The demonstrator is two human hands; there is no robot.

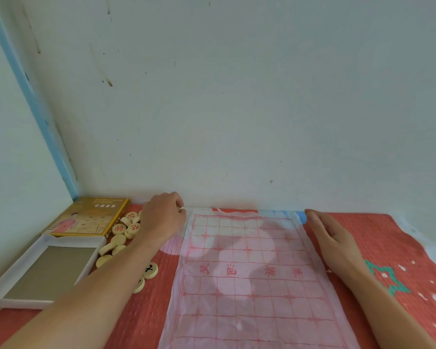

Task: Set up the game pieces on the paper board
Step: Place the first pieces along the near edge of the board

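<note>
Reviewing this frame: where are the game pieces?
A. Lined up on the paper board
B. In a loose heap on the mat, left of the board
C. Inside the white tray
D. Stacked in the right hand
B: the round game pieces lie in a loose heap on the red mat left of the paper board, whose grid holds no piece, and the white tray shows only its bare bottom.

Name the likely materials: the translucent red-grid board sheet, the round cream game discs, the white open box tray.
Translucent red-grid board sheet: thin plastic film or waxy paper; the pattern of the red mat shows through. Round cream game discs: wood or plastic, smooth, with inked characters; cannot settle which. White open box tray: likely cardboard, thin folded walls, matte grey floor.
</note>
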